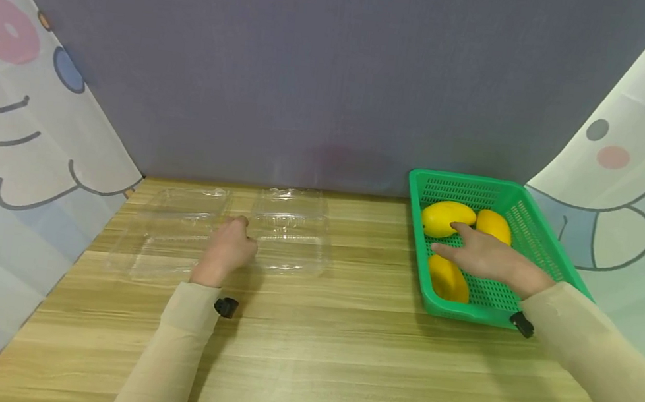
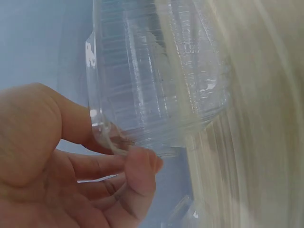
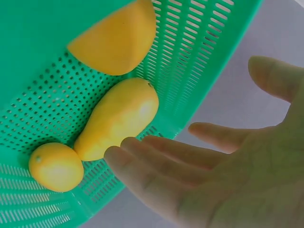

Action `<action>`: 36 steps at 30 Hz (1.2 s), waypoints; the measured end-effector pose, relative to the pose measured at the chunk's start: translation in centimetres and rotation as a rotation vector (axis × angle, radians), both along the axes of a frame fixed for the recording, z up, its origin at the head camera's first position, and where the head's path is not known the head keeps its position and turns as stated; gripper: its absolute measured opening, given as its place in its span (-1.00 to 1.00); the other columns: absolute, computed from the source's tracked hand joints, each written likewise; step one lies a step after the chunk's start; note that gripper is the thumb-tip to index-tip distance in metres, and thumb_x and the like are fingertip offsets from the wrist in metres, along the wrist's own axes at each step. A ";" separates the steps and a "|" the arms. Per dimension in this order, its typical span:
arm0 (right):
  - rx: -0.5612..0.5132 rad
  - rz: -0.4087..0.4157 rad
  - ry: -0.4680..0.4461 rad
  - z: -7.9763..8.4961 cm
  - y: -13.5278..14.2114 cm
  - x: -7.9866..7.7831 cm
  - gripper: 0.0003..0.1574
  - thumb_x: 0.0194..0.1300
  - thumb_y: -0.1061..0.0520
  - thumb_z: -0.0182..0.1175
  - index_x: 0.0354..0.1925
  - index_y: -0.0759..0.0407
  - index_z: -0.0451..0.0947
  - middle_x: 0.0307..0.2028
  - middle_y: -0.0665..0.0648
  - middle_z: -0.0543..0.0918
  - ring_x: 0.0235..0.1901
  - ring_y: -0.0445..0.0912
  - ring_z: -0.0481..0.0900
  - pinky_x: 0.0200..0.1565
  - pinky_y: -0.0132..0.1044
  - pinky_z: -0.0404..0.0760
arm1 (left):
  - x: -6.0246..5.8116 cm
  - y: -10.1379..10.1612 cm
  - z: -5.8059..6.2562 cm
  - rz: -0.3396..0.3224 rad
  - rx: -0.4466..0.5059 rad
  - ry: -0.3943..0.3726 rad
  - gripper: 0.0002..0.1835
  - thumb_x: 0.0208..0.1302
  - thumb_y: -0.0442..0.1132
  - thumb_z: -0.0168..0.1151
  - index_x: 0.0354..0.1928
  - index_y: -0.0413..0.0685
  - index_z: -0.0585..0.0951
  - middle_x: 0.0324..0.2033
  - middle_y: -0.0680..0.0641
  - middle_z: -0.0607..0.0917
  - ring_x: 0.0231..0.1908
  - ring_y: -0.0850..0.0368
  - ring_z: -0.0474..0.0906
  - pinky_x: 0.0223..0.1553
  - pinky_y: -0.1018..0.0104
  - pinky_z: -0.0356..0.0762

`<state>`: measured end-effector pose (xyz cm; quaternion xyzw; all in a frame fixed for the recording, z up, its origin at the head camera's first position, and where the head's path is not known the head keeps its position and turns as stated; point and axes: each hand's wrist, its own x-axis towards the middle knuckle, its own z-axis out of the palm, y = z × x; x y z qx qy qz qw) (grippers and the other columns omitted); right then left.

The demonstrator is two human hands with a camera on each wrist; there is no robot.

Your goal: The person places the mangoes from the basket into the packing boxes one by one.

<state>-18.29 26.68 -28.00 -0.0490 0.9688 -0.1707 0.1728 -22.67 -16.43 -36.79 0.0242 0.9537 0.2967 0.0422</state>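
Two clear plastic clamshell boxes lie on the table in the head view: a left box (image 1: 165,243) and a right box (image 1: 289,250). Between them, my left hand (image 1: 227,253) pinches the rim of a clear plastic box (image 2: 156,80) with thumb and finger; which of the two it is, I cannot tell. My right hand (image 1: 482,254), fingers extended and holding nothing, hovers over a green basket (image 1: 560,261). Inside the basket are three yellow mangoes: one at the back left (image 1: 442,219), one at the back right (image 1: 494,225), one at the front (image 1: 447,280), partly hidden by that hand.
Wood-grain table (image 1: 329,348) spreads between the boxes and the basket and toward me. A grey-purple panel (image 1: 336,76) closes off the back. Cartoon-printed cloths hang at the left (image 1: 6,145) and right (image 1: 628,196).
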 end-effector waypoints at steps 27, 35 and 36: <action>-0.063 0.088 -0.323 -0.9 1.7 -1.4 0.16 0.50 -0.30 0.04 0.52 0.54 -0.15 0.45 0.64 0.00 0.33 0.59 0.17 0.00 0.36 0.57 | 0.4 1.2 -0.2 -0.041 -0.009 0.019 -0.41 0.30 -0.38 0.02 0.38 -0.45 0.32 0.27 -0.43 0.47 -0.42 -0.05 0.46 -0.33 0.11 0.51; -0.046 0.093 -0.352 -1.6 1.3 -2.3 0.18 0.41 -0.27 0.18 0.53 0.47 -0.09 0.44 0.63 0.04 0.30 0.55 0.26 -0.10 0.24 0.66 | 0.6 1.5 -0.1 -0.051 -0.021 0.019 -0.41 0.33 -0.36 0.01 0.39 -0.44 0.32 0.30 -0.41 0.45 -0.24 -0.10 0.51 -0.17 0.04 0.53; -0.050 0.092 -0.361 -1.8 1.2 -2.4 0.17 0.40 -0.25 0.20 0.53 0.46 -0.08 0.44 0.63 0.04 0.29 0.55 0.27 -0.13 0.21 0.68 | 0.6 1.5 -0.1 -0.050 -0.026 0.022 -0.41 0.33 -0.36 0.01 0.39 -0.43 0.32 0.30 -0.40 0.45 -0.16 -0.14 0.51 -0.10 0.02 0.53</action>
